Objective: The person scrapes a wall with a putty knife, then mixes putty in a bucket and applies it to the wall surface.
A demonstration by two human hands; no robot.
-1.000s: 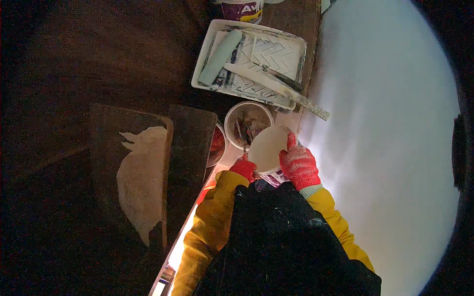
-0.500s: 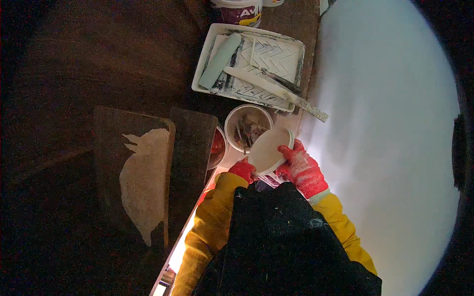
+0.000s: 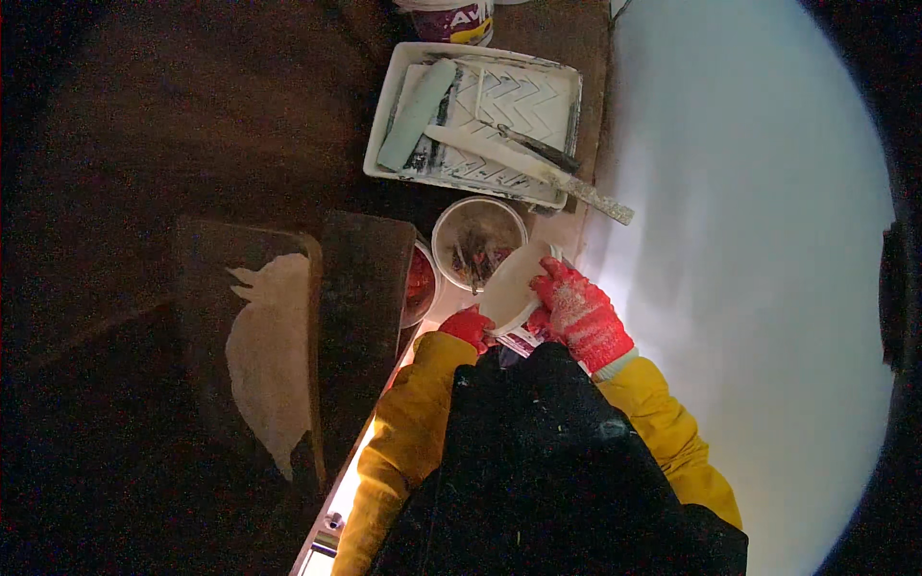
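Both my hands wear red work gloves with a pale dusty coating, below yellow sleeves. Tilted between them is a round off-white lid (image 3: pixel 509 288), its flat face turned up to the left. My left hand (image 3: pixel 468 329) is closed on its lower left edge. Around the right side, my right hand (image 3: pixel 581 315) grips it with fingers bent over the upper edge. Below the lid shows part of a white and purple tub (image 3: pixel 520 341), mostly hidden by the lid and my dark apron. Just beyond stands an open round tub (image 3: pixel 459 228) with thin sticks or tools in it.
A white paint tray (image 3: pixel 375 144) further off carries a pale green roller (image 3: pixel 419 113), a long white flat-bladed tool (image 3: pixel 499 154) and a dark-handled tool (image 3: pixel 543 149). Behind it is a purple bucket (image 3: pixel 456 24). Left are a tub with red contents (image 3: pixel 420 286) and dark boards (image 3: pixel 365 278); a white wall (image 3: pixel 749 240) rises on the right.
My right hand's fingers have moved higher over the lid's edge, and the lid has tipped slightly lower. My left hand keeps its hold. The whole view has shifted a little.
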